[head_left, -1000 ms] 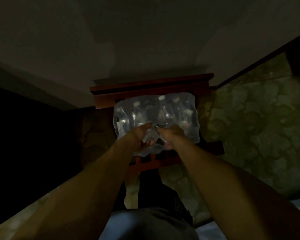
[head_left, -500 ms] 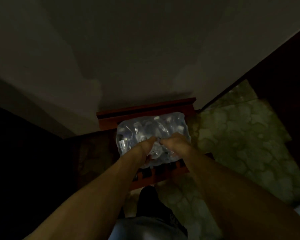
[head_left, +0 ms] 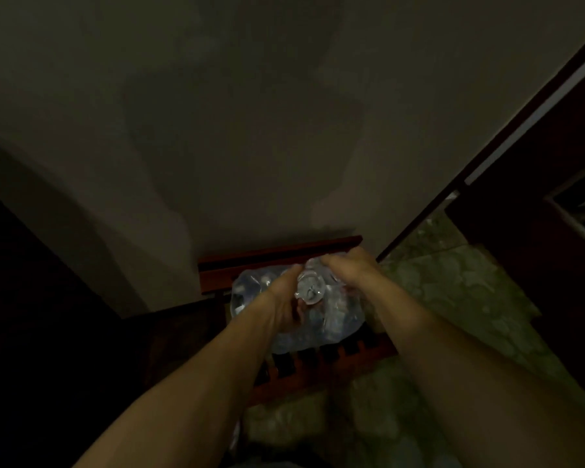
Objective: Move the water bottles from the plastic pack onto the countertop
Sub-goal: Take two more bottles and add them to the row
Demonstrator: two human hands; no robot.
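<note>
A clear plastic pack of water bottles (head_left: 338,319) lies on a red-brown slatted wooden stand (head_left: 318,363) against the wall. My left hand (head_left: 284,298) grips the wrap at the pack's top middle. My right hand (head_left: 352,268) grips the wrap at the pack's upper right. Between the two hands the plastic is bunched up around a bottle top (head_left: 309,290). Single bottles inside are hard to make out in the dim light.
A plain wall (head_left: 250,130) rises behind the stand. Green patterned floor (head_left: 453,298) spreads to the right. A dark door frame (head_left: 520,146) runs diagonally at the right. Deep shadow fills the left side.
The view has tilted upward, so the pack sits lower in frame. My right hand has moved up to the pack's far top edge. The plastic between my hands is pulled up more.
</note>
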